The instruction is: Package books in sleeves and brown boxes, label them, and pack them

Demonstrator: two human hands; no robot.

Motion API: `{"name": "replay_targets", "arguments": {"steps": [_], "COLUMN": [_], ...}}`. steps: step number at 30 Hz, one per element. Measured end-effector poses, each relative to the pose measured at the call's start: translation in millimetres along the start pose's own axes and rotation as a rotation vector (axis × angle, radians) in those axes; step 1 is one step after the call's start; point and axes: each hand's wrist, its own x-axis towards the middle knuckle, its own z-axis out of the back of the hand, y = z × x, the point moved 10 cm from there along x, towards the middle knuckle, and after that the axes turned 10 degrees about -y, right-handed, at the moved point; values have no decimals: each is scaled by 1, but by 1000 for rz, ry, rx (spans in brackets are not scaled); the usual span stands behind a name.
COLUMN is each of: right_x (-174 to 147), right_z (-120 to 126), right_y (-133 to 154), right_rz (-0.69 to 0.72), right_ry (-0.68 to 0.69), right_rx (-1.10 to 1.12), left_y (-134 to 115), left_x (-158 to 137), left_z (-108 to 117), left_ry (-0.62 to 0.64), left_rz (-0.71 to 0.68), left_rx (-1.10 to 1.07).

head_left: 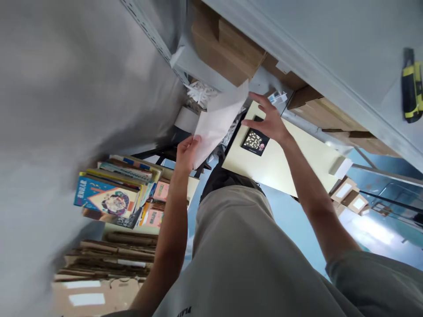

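Observation:
A pale sheet of paper, with a folded or bent upper part, is held up in front of me. My left hand grips its lower left edge, the thumb on top. Close to the sheet's upper right corner is my right hand, its fingers spread; they hold nothing that I can see. Below the right hand a black booklet with a light block pattern lies on a cream tabletop.
Cardboard boxes stand on the shelf above. A yellow and black box cutter is at far right. Stacked books and flattened cardboard are at left, near the grey wall. Crumpled white material lies behind the sheet.

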Motion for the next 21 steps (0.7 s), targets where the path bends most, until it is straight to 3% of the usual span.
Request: {"name": "replay_targets", "arguments": {"steps": [3,6,8,11,13,15,17,21], "right_x": [-3,-19,-30,-31,-27,-24,-27,-64], "right_z": [-27,-106,-154,-191,-191,-179,-162,-108], "right_y": [-66,-107,-100,-53,-27,-21,-40,-108], "right_rz": [-239,-567,-674,-579,-456,-371,-371,-523], "right_ry": [-152,-45,42,132,113,32,-73,-240], "right_rx": [182,531,720,907,988,1047,1043,889], "left_y": [3,5,9,13,14,15,16,20], "left_x": [9,20,28,36,41,44,45,40], "left_z": [6,15,23,36,46,54,57,45], "left_ry": [-20,-51,-67,-87,-113,-146,-170,-162], "left_rz": [37,52,69,79,61,31,-1,-52], "left_rx": [-10,41,80,98,107,107,85,62]}}
